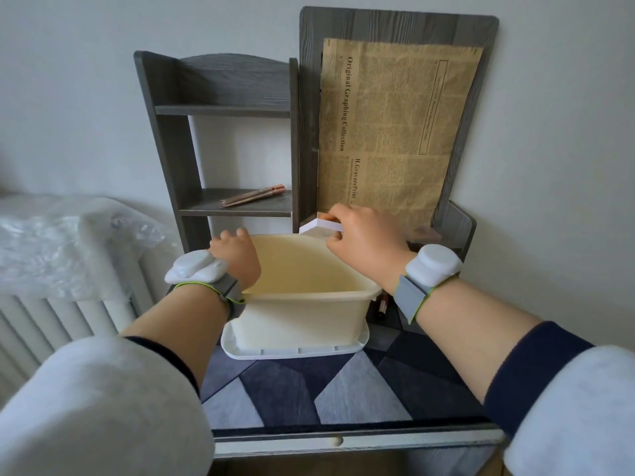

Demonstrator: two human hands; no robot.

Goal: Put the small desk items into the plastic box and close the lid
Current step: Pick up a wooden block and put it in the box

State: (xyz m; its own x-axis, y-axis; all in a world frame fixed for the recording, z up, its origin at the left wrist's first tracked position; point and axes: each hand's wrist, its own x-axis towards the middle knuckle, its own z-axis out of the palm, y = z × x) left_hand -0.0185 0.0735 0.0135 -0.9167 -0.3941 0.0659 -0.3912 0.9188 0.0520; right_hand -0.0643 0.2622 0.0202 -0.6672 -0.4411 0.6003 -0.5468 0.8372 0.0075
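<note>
A cream plastic box [302,314] stands open on the desk, sitting on its white lid [295,352]. My left hand [237,255] grips the box's left rim. My right hand [364,238] is closed on a small white block with an orange top [318,228], held just above the box's far rim. A thin copper-coloured pen [254,195] lies on the lower shelf of the grey rack. A small dark red item [382,304] lies on the desk right of the box, partly hidden by my right wrist.
A grey wooden shelf rack [171,149] stands behind the box. A grey board with a sheet of old newspaper [395,132] leans on the wall at the right. The desk has a blue patterned mat [343,389]. A radiator [51,321] covered with plastic wrap is at the left.
</note>
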